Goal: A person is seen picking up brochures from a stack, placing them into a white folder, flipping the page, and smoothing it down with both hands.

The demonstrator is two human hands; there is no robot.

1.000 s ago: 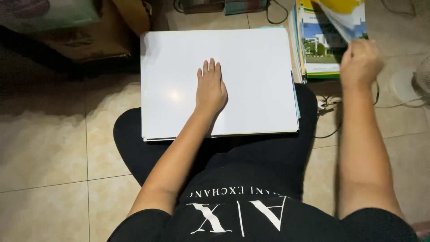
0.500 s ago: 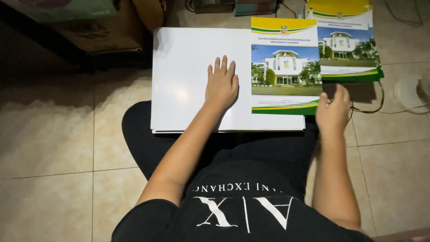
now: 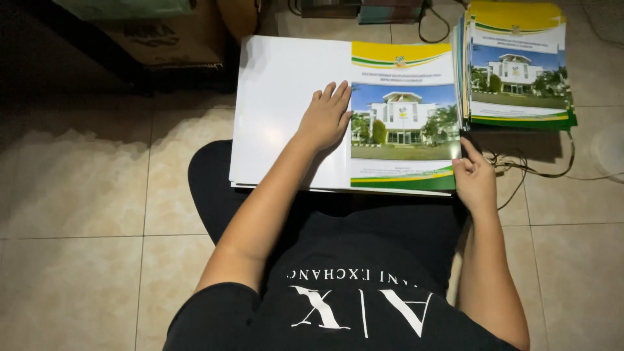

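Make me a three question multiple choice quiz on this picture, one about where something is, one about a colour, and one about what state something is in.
1. Where does the stack of printed covers lie?
A. on the floor to the person's right
B. on the person's lap
C. on top of the cardboard box

2. What colour is the band along the top of the printed cover on the lap?
A. red
B. yellow
C. purple

3. How is the left hand?
A. closed in a fist
B. raised in the air
C. flat, palm down on the white sheets

Answers: 1 A, the stack sits on the tiles past the right hand, which grips the lap cover's lower right edge. 2 B, a yellow band with green stripes runs along its top. 3 C, its fingers are spread and rest on the white surface beside the cover.
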